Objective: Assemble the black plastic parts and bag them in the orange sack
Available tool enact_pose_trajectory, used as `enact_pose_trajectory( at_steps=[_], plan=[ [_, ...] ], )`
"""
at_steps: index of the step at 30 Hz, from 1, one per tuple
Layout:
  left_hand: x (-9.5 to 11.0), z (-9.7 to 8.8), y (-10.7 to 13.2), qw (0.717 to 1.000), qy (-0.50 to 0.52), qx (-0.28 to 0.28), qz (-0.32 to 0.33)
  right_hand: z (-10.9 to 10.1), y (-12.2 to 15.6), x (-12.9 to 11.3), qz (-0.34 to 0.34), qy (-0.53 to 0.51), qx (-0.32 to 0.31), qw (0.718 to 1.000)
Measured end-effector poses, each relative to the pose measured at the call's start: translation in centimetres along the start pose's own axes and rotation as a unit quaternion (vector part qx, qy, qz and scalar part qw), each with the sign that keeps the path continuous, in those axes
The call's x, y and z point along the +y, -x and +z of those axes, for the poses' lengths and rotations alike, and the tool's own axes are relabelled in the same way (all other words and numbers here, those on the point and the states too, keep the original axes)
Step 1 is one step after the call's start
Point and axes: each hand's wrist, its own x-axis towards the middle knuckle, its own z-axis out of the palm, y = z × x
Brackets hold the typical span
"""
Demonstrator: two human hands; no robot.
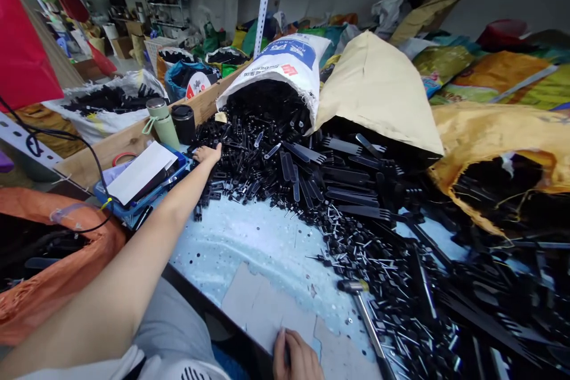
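My left hand is stretched out to the far left edge of a heap of small black plastic parts. Its thumb stands apart from the fingers, and I see nothing held in it. At the bottom of the view my right hand rests by a grey flat sheet at the table's near edge. Its fingers are curled towards the thumb; whatever sits between them is hidden. A hammer lies to the right of that hand, against a spread of small black pieces with metal pins.
A white sack and a beige sack spill black parts onto the blue tabletop. On the left are a green flask, a black cup and a blue tray with papers. An orange sack stands beside the table.
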Motion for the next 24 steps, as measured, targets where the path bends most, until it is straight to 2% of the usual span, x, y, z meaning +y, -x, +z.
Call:
enact_pose_trajectory(
  at_steps=[5,8,12,15,17,20,22,24],
  plan=[
    [0.1,2.0,6.2,0.996,0.008,-0.015,0.083,-0.1,-0.5,-0.8,0.000,0.022,0.009,1.000],
    [0.2,2.0,9.7,0.988,0.019,-0.045,0.149,-0.6,-0.5,-1.1,0.009,0.012,-0.018,1.000],
    [0.9,0.0,12.7,0.971,0.039,-0.062,0.226,-1.2,-1.2,-0.7,0.060,-0.070,-0.080,0.993],
    [0.3,-2.5,15.4,0.947,0.061,-0.060,0.310,-0.7,-4.5,0.5,0.079,-0.124,-0.116,0.982],
    [-1.5,-3.9,18.4,0.922,0.062,-0.088,0.371,0.8,-8.6,1.7,0.085,-0.134,-0.131,0.979],
    [-6.5,-5.4,24.1,0.885,0.012,-0.176,0.432,4.5,-16.2,3.6,0.069,-0.121,-0.134,0.981],
    [-10.4,-5.7,27.6,0.858,-0.022,-0.231,0.459,7.3,-21.0,4.4,0.125,-0.056,-0.142,0.980],
    [-13.8,-5.8,30.0,0.837,-0.053,-0.246,0.486,9.7,-24.9,4.7,0.203,0.012,-0.199,0.959]
  ],
)
